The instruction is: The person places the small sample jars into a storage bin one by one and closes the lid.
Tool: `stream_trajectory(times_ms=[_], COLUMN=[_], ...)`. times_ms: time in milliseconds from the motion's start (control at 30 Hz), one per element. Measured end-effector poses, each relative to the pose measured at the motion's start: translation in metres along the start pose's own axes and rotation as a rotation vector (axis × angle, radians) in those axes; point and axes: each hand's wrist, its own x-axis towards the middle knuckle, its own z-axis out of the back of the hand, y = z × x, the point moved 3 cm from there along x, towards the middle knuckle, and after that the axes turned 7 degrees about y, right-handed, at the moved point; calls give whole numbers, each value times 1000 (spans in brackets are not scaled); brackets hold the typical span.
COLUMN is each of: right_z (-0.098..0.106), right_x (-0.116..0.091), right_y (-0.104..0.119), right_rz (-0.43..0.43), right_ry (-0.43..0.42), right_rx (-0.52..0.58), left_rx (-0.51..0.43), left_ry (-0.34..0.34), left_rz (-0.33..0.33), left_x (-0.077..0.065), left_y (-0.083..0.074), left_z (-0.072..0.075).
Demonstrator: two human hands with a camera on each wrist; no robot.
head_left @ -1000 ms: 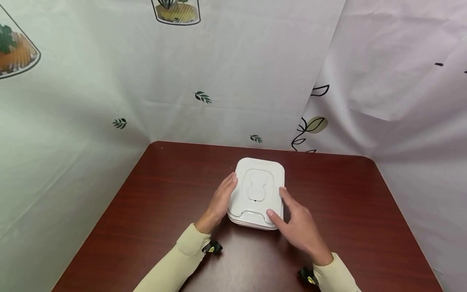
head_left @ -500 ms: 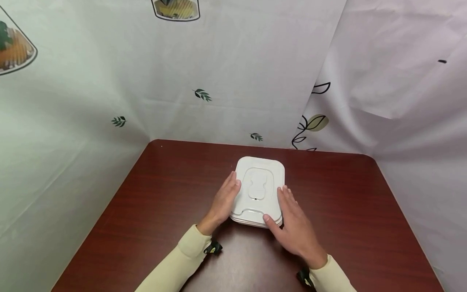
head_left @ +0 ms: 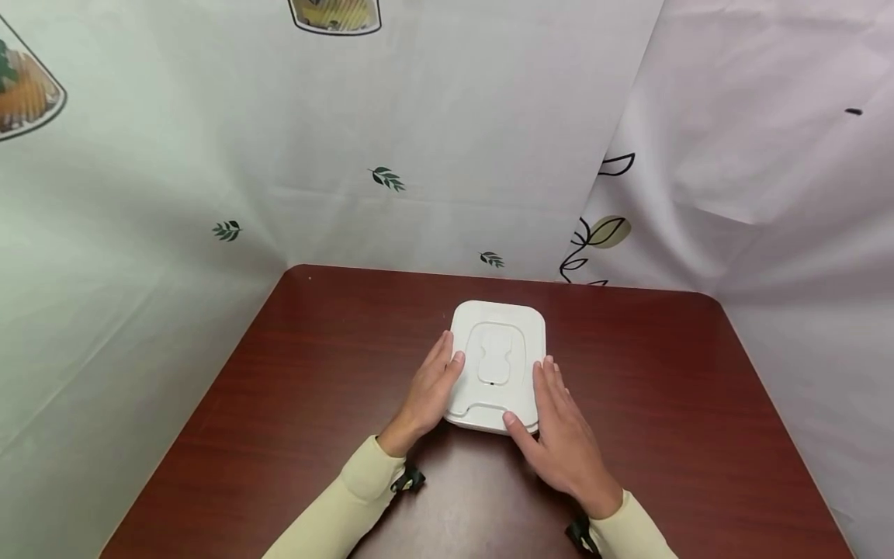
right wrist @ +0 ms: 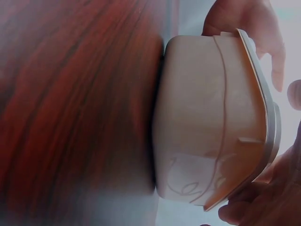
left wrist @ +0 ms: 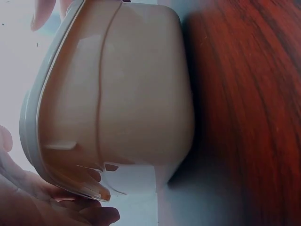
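Observation:
A white lidded plastic box (head_left: 496, 314) stands on the table, its lid upward with a raised oval panel. Its side walls (left wrist: 141, 84) look smooth below the lid's overhanging rim. My left hand (head_left: 426, 392) lies along the box's left side, fingers extended, thumb over the lid's edge. On the opposite side, my right hand (head_left: 569, 439) has its fingers laid straight along the edge, with the thumb on the lid's near right corner. In the right wrist view, fingertips (right wrist: 235, 212) reach right at the rim. The palms' contact with the box is partly hidden.
The dark red-brown wooden table (head_left: 300, 388) has rounded far corners. White cloth (head_left: 454, 116) printed with leaves hangs behind it and at both sides. A black wrist strap (head_left: 408, 479) shows at the left sleeve cuff.
My right hand's fingers have come straighter along the box's side, and its thumb has slid slightly left. The box's layered near edge now looks more even, with its near left corner slightly farther right.

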Motion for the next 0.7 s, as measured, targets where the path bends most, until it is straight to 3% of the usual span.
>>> stream_trajectory(times_ms=[500, 600, 700], right_z=[0, 4, 10], right_x=[0, 0, 2], right_y=[-2, -6, -12], right_rz=[-5, 11, 22], right_ry=[-10, -44, -81], right_rx=[4, -26, -77], left_rx=[7, 50, 159], left_ry=[-7, -43, -100], left_rz=[-3, -18, -45], left_x=[-2, -4, -6], left_y=[1, 1, 1], left_z=[-2, 2, 12])
